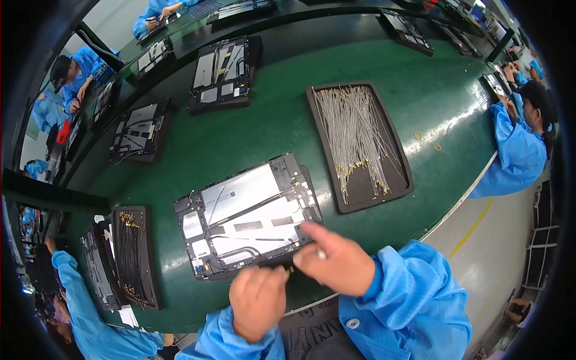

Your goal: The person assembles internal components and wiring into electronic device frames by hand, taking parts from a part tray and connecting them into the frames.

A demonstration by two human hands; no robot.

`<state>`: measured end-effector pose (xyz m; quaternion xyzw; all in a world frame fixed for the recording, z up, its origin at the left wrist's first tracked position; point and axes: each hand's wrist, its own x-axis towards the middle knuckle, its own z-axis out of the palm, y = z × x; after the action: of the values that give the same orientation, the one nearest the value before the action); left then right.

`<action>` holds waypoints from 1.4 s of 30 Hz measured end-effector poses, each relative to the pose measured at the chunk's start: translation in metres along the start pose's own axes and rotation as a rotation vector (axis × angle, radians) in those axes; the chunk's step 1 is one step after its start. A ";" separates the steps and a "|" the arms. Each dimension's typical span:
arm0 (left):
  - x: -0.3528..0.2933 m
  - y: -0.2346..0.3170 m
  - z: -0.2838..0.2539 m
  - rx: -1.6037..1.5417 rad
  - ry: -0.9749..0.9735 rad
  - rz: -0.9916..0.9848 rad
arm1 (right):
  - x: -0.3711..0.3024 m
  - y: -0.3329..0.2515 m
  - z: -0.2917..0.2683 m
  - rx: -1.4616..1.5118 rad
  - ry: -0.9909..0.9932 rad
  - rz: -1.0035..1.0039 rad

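Observation:
In front of me lies an opened tablet [252, 180], with silver battery cells, black flat cables and circuit boards exposed. My left hand [259, 300] is closed just off its near edge, thumb and fingertips pressed together; a tiny light-coloured bit shows at the tips, too small to name. Close beside it is my right hand [339, 261], at the tablet's near right corner. Its index finger points out over the corner while the other fingers curl in. A small whitish thing shows between these fingers, its kind hidden.
A black tray [390, 195] of thin grey cables with gold ends stands at the right. Another tray [155, 288] holds black cables at the left. More opened tablets [222, 72] lie beyond. Two yellow rubber bands [418, 136] rest far right. Co-workers in blue [516, 144] sit around.

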<state>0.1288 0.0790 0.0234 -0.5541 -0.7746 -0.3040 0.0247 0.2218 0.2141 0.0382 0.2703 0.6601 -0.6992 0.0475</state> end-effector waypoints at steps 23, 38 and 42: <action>0.023 -0.013 0.017 0.088 -0.120 -0.074 | 0.043 0.022 0.011 -0.065 0.558 -0.660; -0.010 -0.069 -0.039 0.149 0.259 -0.774 | 0.004 0.010 -0.039 0.011 0.369 0.383; -0.005 -0.071 -0.053 -0.392 -0.047 -0.931 | 0.008 -0.003 -0.032 0.171 0.263 0.478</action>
<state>0.0527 0.0347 0.0331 -0.1505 -0.8683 -0.4100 -0.2353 0.2238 0.2475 0.0376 0.5097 0.5168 -0.6802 0.1021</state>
